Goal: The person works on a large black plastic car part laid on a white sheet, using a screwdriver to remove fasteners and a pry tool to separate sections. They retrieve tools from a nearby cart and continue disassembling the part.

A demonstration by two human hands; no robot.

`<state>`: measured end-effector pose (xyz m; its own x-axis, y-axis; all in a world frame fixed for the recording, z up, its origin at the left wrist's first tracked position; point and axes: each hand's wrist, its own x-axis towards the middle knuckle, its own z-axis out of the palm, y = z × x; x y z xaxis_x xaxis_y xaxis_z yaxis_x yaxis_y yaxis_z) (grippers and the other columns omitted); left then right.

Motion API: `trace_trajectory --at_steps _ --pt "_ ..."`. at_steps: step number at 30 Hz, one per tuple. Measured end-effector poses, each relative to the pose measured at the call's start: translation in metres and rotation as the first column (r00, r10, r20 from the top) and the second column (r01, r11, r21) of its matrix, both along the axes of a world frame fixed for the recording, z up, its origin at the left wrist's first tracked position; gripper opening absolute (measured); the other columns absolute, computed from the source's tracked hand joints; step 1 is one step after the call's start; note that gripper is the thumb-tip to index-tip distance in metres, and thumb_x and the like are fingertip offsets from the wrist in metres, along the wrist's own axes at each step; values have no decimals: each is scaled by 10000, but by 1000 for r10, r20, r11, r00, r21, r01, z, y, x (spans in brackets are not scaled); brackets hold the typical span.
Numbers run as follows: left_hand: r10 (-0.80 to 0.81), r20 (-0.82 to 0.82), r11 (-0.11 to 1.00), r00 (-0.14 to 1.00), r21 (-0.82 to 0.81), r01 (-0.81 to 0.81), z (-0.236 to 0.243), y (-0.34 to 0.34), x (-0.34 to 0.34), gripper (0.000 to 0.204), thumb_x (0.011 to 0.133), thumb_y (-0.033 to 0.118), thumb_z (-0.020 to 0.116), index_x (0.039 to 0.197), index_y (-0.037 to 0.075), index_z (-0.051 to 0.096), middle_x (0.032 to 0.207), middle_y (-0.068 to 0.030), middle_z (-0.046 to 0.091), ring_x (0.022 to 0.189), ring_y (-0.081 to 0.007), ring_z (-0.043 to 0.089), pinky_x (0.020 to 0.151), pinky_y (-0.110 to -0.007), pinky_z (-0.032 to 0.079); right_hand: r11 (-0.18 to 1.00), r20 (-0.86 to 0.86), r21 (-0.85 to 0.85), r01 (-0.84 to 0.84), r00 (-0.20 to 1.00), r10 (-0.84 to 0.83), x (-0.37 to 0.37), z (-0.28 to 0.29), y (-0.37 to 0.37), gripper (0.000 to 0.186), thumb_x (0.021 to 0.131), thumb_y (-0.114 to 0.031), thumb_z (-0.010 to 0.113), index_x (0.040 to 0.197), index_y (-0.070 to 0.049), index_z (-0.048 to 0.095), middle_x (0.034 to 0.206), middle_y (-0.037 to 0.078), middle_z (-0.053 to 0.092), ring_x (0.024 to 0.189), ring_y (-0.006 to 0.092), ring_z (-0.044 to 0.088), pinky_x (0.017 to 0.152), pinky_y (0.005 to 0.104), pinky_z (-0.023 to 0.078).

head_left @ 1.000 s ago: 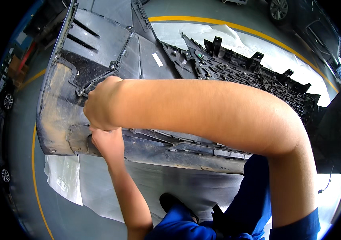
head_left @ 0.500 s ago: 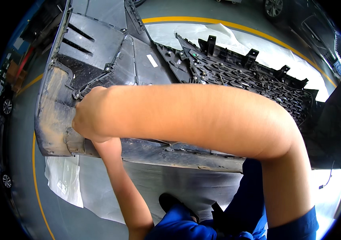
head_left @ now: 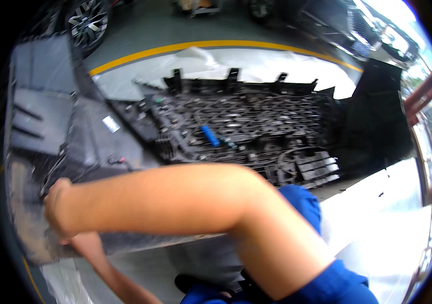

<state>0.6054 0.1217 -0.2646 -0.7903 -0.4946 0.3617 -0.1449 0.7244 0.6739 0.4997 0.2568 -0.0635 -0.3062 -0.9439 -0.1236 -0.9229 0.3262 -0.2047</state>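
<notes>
A large black car bumper (head_left: 94,147) lies with its inner side up, its left end smeared with tan dirt. My right forearm reaches across it to the left, and my right hand (head_left: 58,206) is at the bumper's dirty left corner, beside a seam. Just below that wrist is my left hand (head_left: 75,239), mostly hidden by the right one and close to the bumper's lower edge. The fingers of both hands are hidden or blurred, so whatever they may hold does not show. A blue-handled tool (head_left: 210,136) rests on the black mesh grille (head_left: 277,114).
White sheeting (head_left: 125,83) lies on the floor beyond the bumper, bordered by a curved yellow line (head_left: 175,47). Behind it are a car wheel (head_left: 88,23) and a dark car (head_left: 337,25). A black panel (head_left: 378,116) rises at the bumper's right end.
The view has swung rightward, so the bumper sits further left and its right end shows more. The blue-handled tool has come into sight. Both hands stay at the bumper's left corner.
</notes>
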Motion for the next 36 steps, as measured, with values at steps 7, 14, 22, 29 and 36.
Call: trace_trajectory --at_steps 7,14,22,29,36 --pt "-168 458 959 873 -129 252 -87 -89 -59 306 809 36 748 1082 -25 621 898 -143 640 794 -283 642 668 -371 498 960 21 -278 15 1000 -9 -25 -40 26 305 773 -269 725 1056 -177 793 1158 77 726 1099 253 682 923 420 516" --pt "-190 722 907 666 -131 401 -45 -48 -88 445 572 -20 869 908 5 579 865 -117 642 827 -287 643 754 -393 522 896 121 -443 -7 990 67 -57 -74 100 339 661 -197 763 977 -78 787 1289 183 595 1127 363 639 944 452 542" --pt "-242 743 847 623 -151 509 -27 -11 -91 224 614 -65 697 773 3 556 677 -103 582 637 -290 605 611 -413 495 798 94 -601 -45 988 127 -71 -130 140 274 685 -187 751 933 -70 773 1173 211 613 1061 386 649 916 447 538" --pt "-202 933 560 299 -140 816 57 75 -161 177 613 86 764 718 -38 694 741 -219 708 756 -321 733 711 -394 576 637 482 -611 470 859 -172 -56 -96 254 376 783 -142 687 1123 9 628 1147 250 566 1041 441 602 888 486 507" --pt "-828 543 470 144 531 705 75 216 -262 177 804 -14 570 926 -89 674 759 -130 692 661 -184 688 590 -303 545 128 654 -339 932 331 -680 2 -2 468 396 898 -154 684 1212 40 542 1045 199 676 944 279 679 837 395 552"
